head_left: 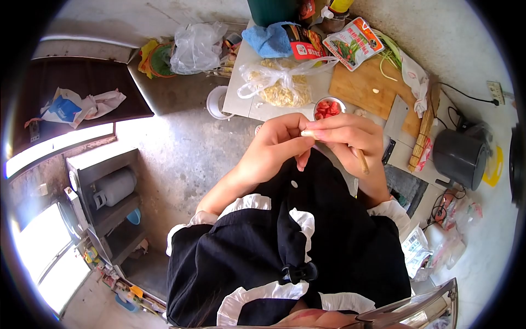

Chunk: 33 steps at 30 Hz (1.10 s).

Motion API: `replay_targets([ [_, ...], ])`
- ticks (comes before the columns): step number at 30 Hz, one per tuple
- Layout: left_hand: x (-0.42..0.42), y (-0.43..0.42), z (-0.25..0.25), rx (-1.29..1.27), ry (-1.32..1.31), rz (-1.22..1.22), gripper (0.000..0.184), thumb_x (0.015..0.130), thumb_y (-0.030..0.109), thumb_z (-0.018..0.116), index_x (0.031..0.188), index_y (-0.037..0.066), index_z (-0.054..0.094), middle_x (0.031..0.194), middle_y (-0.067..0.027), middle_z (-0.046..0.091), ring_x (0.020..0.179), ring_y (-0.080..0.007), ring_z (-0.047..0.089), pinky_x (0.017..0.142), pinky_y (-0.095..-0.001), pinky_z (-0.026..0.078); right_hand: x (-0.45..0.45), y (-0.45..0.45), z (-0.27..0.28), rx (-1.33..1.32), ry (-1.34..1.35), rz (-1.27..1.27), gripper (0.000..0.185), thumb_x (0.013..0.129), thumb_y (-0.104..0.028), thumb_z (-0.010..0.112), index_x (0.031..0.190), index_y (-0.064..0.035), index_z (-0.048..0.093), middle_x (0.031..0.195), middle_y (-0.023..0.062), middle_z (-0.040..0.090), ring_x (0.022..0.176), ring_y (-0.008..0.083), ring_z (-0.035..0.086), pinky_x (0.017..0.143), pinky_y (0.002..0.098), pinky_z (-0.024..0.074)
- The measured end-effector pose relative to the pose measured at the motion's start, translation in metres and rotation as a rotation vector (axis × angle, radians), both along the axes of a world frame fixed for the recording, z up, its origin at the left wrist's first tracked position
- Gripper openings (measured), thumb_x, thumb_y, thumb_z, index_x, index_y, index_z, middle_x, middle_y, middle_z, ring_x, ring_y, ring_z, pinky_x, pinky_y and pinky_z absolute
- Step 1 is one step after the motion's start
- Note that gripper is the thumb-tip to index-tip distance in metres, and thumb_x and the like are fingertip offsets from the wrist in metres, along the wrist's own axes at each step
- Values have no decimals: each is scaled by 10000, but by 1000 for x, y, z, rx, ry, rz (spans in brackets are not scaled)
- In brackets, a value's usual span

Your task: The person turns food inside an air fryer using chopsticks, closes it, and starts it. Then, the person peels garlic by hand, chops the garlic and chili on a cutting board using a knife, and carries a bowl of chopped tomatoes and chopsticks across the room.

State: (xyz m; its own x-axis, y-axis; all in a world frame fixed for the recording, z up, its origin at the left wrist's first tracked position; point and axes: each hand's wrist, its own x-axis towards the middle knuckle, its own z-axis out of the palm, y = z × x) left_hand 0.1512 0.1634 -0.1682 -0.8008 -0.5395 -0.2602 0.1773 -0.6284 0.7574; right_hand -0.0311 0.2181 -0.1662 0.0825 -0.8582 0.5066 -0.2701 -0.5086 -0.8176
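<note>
In front of my chest, my left hand (279,143) and my right hand (353,140) meet with fingertips closed on a small pale garlic clove (310,133). Out of the right hand's curled fingers also sticks a light-brown stick-like handle (361,162); its other end is hidden. Just beyond the fingers stands a bowl of cut red pieces, perhaps tomato (329,108). A tied clear bag of yellowish food (282,88) lies left of the bowl. Another pale clove (375,90) rests on the wooden cutting board (356,82), near a cleaver (396,116).
Green stalks (390,54) and a seasoning packet (354,44) lie at the back of the board. A blue cloth (269,39) is at the counter's far left. A dark pot-like appliance (459,158) stands right, with cords. A white bucket (217,103) is beside the counter.
</note>
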Motion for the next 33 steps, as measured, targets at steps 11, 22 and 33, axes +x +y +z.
replay_targets([
  [11, -1, -4, -2, 40, -11, 3, 144, 854, 41, 529, 942, -66, 566, 670, -42, 497, 591, -136, 517, 538, -249, 429, -1, -5, -5, 14, 11, -6, 236, 712, 92, 704, 928, 0, 692, 921, 123, 689, 794, 231, 690, 674, 285, 543],
  [22, 3, -4, -6, 46, 20, -22, 88, 904, 58, 523, 898, -26, 549, 680, -53, 574, 577, -119, 542, 559, -240, 435, 3, -3, -5, 12, 5, -17, 235, 717, 107, 703, 927, 3, 682, 886, 122, 687, 762, 225, 685, 640, 279, 534],
  [33, 4, 2, -6, 23, 14, -25, 128, 912, 80, 522, 890, -40, 561, 667, -48, 559, 566, -120, 537, 551, -240, 432, 6, 1, -3, 5, -15, -19, 236, 721, 113, 700, 928, 4, 675, 867, 121, 690, 765, 239, 687, 637, 285, 540],
])
